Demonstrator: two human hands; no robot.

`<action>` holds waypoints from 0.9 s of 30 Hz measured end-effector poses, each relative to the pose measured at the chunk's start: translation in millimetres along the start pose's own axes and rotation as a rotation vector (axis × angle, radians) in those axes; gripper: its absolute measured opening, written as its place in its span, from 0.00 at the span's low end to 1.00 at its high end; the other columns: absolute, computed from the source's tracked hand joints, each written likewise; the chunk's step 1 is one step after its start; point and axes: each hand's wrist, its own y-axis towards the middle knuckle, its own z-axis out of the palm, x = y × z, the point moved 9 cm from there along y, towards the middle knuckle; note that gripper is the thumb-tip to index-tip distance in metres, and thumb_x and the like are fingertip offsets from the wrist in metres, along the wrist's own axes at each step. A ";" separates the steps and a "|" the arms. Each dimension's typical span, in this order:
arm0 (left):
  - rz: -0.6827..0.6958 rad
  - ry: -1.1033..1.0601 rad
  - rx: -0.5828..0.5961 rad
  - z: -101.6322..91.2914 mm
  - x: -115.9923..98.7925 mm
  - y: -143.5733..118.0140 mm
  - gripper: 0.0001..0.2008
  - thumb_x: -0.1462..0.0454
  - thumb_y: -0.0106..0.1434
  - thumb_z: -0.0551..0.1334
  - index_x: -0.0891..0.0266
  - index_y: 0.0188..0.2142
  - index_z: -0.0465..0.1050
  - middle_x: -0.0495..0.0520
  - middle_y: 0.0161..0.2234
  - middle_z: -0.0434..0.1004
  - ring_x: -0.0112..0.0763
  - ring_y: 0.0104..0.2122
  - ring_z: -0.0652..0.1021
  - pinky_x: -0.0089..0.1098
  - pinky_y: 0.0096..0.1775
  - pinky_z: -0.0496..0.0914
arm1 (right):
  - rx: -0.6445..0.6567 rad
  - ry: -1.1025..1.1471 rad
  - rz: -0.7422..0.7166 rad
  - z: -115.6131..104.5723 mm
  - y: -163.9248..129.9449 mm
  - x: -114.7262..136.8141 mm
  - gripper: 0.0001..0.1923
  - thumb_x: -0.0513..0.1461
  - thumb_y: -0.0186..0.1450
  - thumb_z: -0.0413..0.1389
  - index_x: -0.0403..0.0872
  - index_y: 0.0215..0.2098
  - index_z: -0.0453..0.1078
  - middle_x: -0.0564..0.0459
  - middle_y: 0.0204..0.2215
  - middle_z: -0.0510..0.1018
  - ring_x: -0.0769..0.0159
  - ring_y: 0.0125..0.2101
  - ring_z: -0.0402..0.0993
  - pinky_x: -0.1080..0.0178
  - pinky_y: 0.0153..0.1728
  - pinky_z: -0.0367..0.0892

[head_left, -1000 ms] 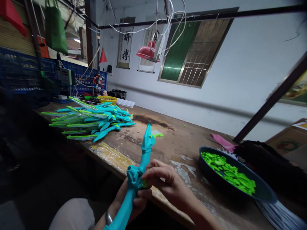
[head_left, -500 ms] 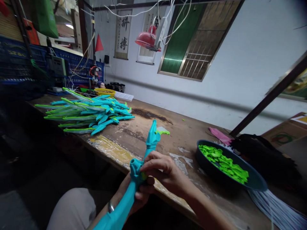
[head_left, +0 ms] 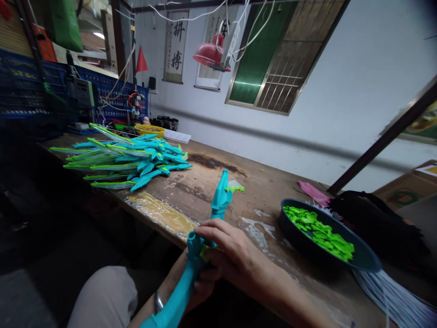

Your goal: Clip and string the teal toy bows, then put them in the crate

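At six o'clock, nearest the camera, the left hand [head_left: 200,289] wraps the long teal plastic toy sword [head_left: 191,278] from below, while the right hand [head_left: 232,259] pinches a small lime-green plastic piece [head_left: 204,252] against its hilt. Toward three o'clock sits a dark round bowl [head_left: 367,264] of green pieces; at ten o'clock, farther off, lies a heap of finished teal-and-green swords [head_left: 129,159] on the worn wooden bench [head_left: 205,182].

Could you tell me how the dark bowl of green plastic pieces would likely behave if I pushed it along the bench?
The dark bowl looks wide and shallow, so it would probably slide rather than tip. The green pieces lie loose and heaped, so a sharp shove might shift or spill some. The wooden bench looks rough and patched with tape, so the bowl may catch instead of gliding.
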 end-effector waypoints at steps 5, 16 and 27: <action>0.016 0.010 0.004 -0.7 1.6 -1.1 0.17 0.60 0.61 0.69 0.64 0.22 0.66 0.44 0.16 0.62 0.17 0.12 0.63 0.15 0.11 0.55 | -0.103 0.024 -0.018 -3.7 -5.0 10.7 0.15 0.32 0.72 0.53 0.49 0.56 0.65 0.48 0.51 0.74 0.63 0.48 0.72 0.61 0.49 0.68; 0.016 0.067 0.044 -0.4 3.7 -2.5 0.21 0.58 0.45 0.78 0.62 0.26 0.67 0.40 0.15 0.61 0.17 0.13 0.62 0.15 0.10 0.50 | -0.278 0.209 -0.030 -9.3 -10.1 4.0 0.11 0.39 0.68 0.62 0.49 0.48 0.70 0.51 0.47 0.77 0.66 0.45 0.75 0.65 0.47 0.69; 0.002 0.239 -0.009 -10.2 14.7 -1.2 0.25 0.50 0.46 0.75 0.62 0.17 0.63 0.44 0.12 0.62 0.16 0.10 0.58 0.18 0.09 0.48 | 0.247 -0.141 0.004 -3.3 4.5 12.6 0.17 0.35 0.65 0.64 0.45 0.51 0.68 0.48 0.43 0.76 0.62 0.40 0.73 0.63 0.40 0.69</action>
